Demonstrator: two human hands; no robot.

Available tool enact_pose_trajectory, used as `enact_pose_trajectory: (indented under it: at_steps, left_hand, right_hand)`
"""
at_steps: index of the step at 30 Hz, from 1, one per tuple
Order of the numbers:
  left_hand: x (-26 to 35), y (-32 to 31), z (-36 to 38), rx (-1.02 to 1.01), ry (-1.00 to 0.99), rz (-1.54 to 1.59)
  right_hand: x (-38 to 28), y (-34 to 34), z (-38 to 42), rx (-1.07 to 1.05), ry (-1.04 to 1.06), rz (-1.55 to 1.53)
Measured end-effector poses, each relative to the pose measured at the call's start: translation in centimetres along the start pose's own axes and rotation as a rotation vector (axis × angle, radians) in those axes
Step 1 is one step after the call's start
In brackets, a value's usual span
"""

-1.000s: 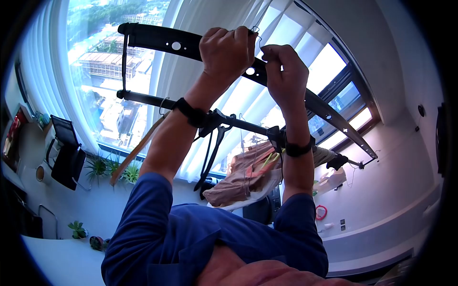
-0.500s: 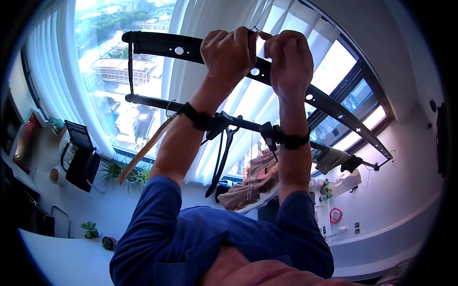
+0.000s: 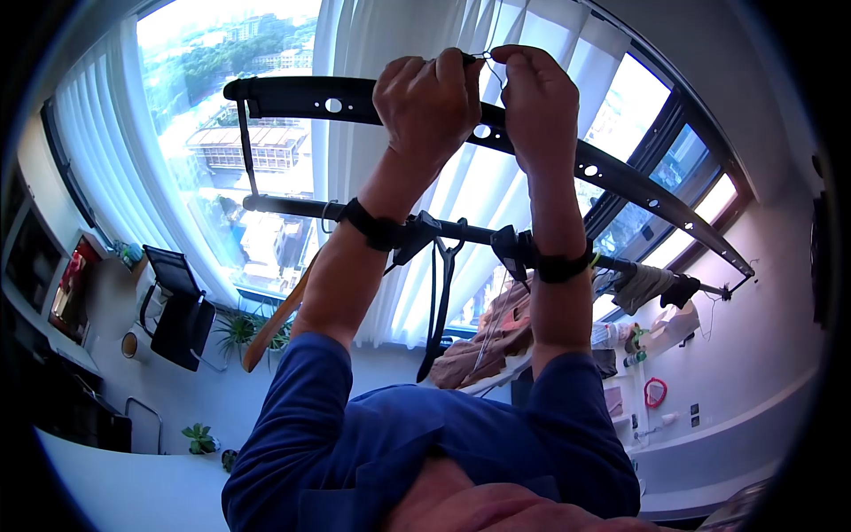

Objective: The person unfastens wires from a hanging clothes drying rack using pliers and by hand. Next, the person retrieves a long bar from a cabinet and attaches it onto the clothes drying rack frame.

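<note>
Both hands are raised to a long black perforated rail [image 3: 620, 182]. My left hand [image 3: 425, 105] is closed in front of it, pinching a thin dark wire [image 3: 486, 56] between thumb and forefinger. A small dark bit shows at those fingertips, too small to name. My right hand [image 3: 542, 106] is closed too, thumb and forefinger at the other side of the looped wire. One strand runs upward from the loop, another slants down beside the right fingers. Lower down, a black hanging pole [image 3: 306, 207] passes behind my wrists, which wear black bands.
On the pole hang a wooden-coloured hanger [image 3: 279, 321], black hangers [image 3: 441, 310], brown clothing [image 3: 474, 355] and a grey cloth [image 3: 643, 290]. White curtains [image 3: 355, 44] and a window stand behind. Left are a black chair [image 3: 182, 332] and potted plants [image 3: 199, 438].
The right fingers have come up and in to the wire beside the left hand. A wire loop now shows between the hands. The view has shifted slightly.
</note>
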State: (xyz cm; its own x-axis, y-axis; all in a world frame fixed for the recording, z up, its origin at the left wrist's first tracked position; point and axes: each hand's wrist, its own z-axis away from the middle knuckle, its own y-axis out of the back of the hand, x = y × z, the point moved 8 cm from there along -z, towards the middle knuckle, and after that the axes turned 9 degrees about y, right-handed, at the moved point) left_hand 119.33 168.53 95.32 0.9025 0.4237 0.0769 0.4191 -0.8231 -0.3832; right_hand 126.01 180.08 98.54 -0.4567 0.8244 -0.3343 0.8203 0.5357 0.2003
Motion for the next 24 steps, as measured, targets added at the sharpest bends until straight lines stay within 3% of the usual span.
enact_pose_trajectory:
  at_steps: [2,9,15,19,24]
  left_hand:
    - [-0.1,0.0,0.4,0.026,0.02,0.034]
    - [-0.5,-0.3,0.9,0.048,0.037,0.066]
    - [-0.5,-0.5,1.3,0.058,0.04,0.05]
    - [-0.5,-1.0,1.6,0.012,0.039,0.042]
    - [-0.7,-1.0,1.6,0.025,0.02,0.04]
  right_hand:
    - [-2.0,-0.2,0.1,0.071,0.246,0.191]
    - [-1.9,-0.9,-0.2,-0.008,0.251,0.304]
    - [-1.8,-1.4,-0.4,-0.155,0.399,0.356]
    - [-1.3,-0.7,-1.8,-0.296,0.357,0.259]
    - [-0.4,-0.8,-3.0,-0.486,0.0,0.231]
